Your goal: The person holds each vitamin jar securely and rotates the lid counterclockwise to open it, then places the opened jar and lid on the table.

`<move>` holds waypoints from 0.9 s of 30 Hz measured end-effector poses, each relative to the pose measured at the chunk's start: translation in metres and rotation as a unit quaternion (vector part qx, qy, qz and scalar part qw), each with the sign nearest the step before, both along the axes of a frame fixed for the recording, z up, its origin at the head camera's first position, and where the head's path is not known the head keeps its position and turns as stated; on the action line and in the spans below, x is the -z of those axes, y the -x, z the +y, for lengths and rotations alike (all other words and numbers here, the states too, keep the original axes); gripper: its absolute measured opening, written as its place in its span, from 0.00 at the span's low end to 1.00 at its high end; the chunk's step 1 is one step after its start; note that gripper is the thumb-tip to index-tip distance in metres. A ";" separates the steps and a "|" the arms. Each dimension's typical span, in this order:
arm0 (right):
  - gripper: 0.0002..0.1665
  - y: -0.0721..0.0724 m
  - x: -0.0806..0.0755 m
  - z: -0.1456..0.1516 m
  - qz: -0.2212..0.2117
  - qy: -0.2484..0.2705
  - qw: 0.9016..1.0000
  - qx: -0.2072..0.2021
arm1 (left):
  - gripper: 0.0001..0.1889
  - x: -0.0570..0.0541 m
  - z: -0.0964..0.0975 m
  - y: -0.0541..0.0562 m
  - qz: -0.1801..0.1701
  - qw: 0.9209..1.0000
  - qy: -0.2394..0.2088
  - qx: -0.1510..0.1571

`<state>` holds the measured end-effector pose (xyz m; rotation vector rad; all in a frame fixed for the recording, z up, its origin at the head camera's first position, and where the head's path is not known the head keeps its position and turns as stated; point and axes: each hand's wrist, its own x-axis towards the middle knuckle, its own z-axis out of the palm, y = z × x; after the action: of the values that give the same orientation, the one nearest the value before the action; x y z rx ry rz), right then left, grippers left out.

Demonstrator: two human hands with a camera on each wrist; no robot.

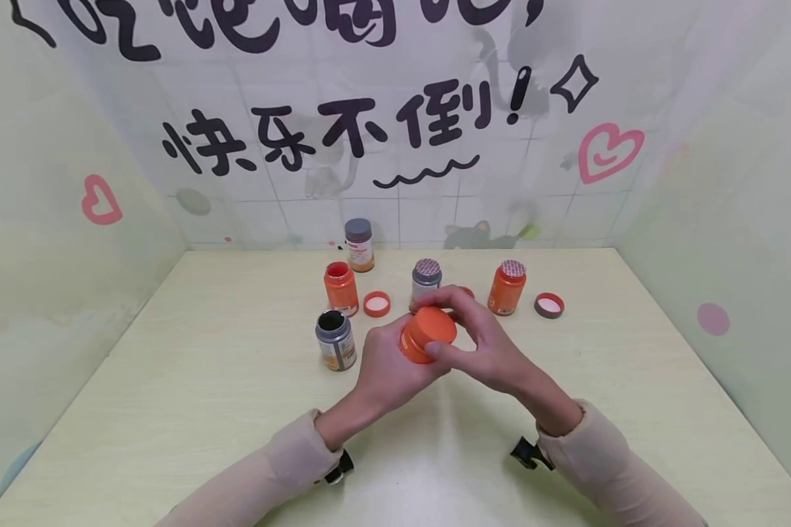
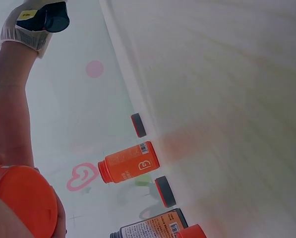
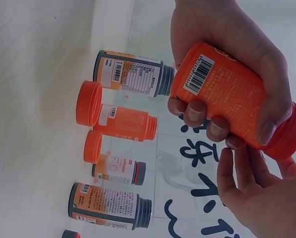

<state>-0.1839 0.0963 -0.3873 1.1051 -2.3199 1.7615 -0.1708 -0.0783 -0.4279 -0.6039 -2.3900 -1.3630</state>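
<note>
My left hand (image 1: 392,362) grips an orange bottle (image 3: 222,96), its fingers wrapped round the body and the barcode facing the right wrist camera. The bottle is held above the table, tilted, and its screw cap (image 1: 435,324) points up toward the head camera. My right hand (image 1: 494,351) holds that orange cap, the thumb on its near side and the fingers round its far side. An uncapped grey bottle (image 1: 335,340) and an uncapped orange bottle (image 1: 340,288) stand left of the hands. Behind the hands is a grey bottle (image 1: 425,274) with a foil seal over its mouth.
Further right stands a foil-sealed orange bottle (image 1: 506,288), with a grey cap (image 1: 549,305) beside it. An orange cap (image 1: 376,304) lies near the uncapped bottles. A smaller grey-lidded bottle (image 1: 359,245) stands against the back wall. Printed walls enclose the table (image 1: 191,351) on three sides.
</note>
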 end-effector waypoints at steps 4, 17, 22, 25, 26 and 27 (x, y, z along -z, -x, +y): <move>0.29 0.000 0.001 -0.001 -0.005 -0.004 1.000 0.018 | 0.19 0.000 0.000 0.000 -0.005 1.000 -0.008 0.003; 0.24 0.003 0.002 -0.002 -0.021 -0.022 0.997 0.078 | 0.18 0.002 0.000 -0.001 -0.015 1.000 -0.020 0.006; 0.20 0.002 0.002 -0.002 -0.026 -0.020 0.996 0.084 | 0.18 0.001 0.001 0.000 -0.018 1.000 -0.013 0.007; 0.20 0.003 0.003 -0.001 -0.018 -0.014 0.997 0.068 | 0.18 0.000 0.001 -0.001 -0.019 1.000 -0.013 0.006; 0.21 0.003 0.003 -0.001 -0.014 -0.014 0.998 0.061 | 0.18 0.000 0.000 -0.001 -0.020 1.000 -0.012 0.005; 0.22 0.003 0.003 0.000 -0.011 -0.014 0.998 0.053 | 0.18 0.000 0.000 -0.001 -0.020 1.000 -0.013 0.005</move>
<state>-0.1869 0.0962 -0.3900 0.9511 -2.3754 1.7168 -0.1696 -0.0780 -0.4283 -0.5889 -2.3997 -1.4196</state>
